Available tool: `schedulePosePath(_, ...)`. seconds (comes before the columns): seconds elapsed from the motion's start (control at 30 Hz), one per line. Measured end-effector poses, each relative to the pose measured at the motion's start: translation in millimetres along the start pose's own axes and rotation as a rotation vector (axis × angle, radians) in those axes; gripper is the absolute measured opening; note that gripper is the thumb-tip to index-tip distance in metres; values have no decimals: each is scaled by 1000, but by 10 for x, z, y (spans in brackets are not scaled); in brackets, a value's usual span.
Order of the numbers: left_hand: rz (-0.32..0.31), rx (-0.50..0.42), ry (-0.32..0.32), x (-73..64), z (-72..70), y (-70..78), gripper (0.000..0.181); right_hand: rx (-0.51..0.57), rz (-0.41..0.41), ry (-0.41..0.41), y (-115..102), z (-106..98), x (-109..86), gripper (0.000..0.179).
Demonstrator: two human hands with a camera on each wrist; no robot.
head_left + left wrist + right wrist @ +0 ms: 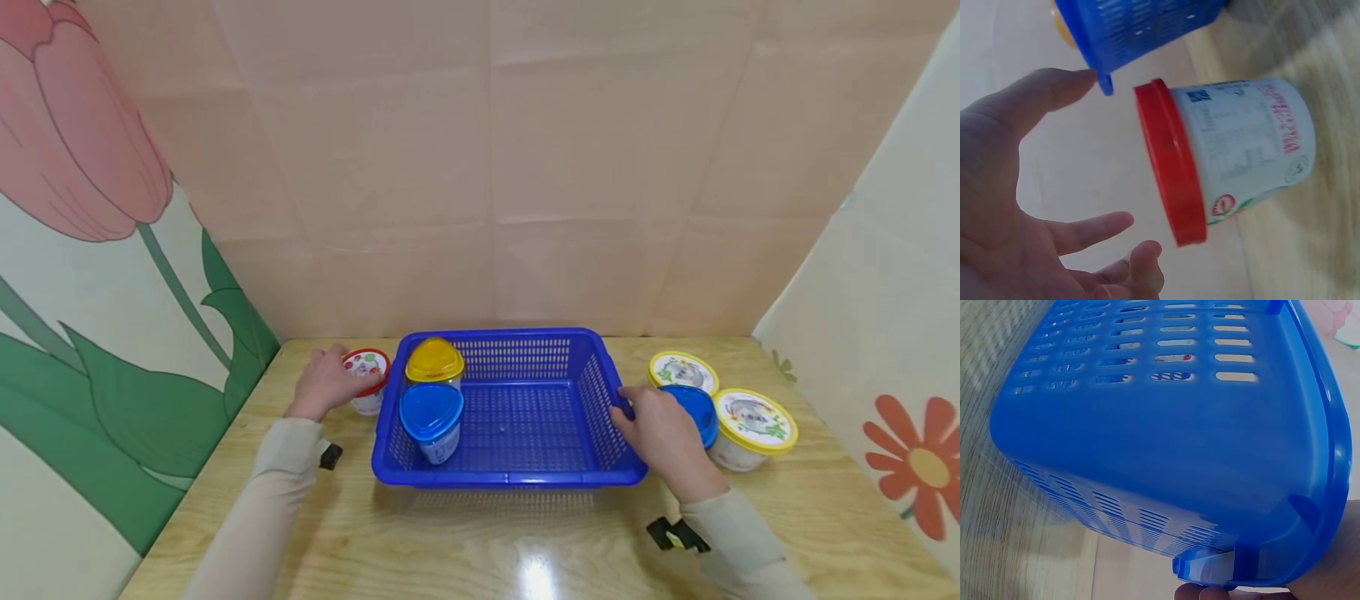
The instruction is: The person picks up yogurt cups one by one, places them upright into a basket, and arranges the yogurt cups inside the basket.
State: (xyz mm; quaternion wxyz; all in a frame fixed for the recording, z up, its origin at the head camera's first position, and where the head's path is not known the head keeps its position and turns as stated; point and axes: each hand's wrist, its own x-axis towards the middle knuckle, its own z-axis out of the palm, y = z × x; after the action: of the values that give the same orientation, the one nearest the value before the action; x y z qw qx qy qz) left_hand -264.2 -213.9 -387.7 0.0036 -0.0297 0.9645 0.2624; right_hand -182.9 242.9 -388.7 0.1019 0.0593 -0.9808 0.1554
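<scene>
A blue plastic basket (510,479) stands on the table, with a yellow-lidded tub (435,360) and a blue-lidded tub (431,417) inside at its left end. My right hand (663,433) holds the basket's right rim; in the right wrist view its fingertips (1210,594) show at the rim. To the left of the basket, a white tub with a red lid (1169,165) stands upright on the table. Over that tub is my left hand (326,385), fingers spread and apart from the lid in the left wrist view. Its thumb is right at the basket's rim.
Right of the basket stand two white tubs with yellow lids, one behind (682,371) and one in front (753,421), beside a blue-lidded tub (693,412) partly hidden by my right hand. A covered wall (491,208) rises behind the wooden table (450,550).
</scene>
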Motion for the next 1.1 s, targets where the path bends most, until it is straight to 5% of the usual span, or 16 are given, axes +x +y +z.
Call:
schedulePosePath(0.37, -47, -16, -23, 58, 76, -98, 100, -3, -8, 10, -3, -4, -1, 37)
schedulePosePath(1.1, -40, -13, -19, 109, 164, -219, 98, -5, 6, -15, 8, 6, 4, 38)
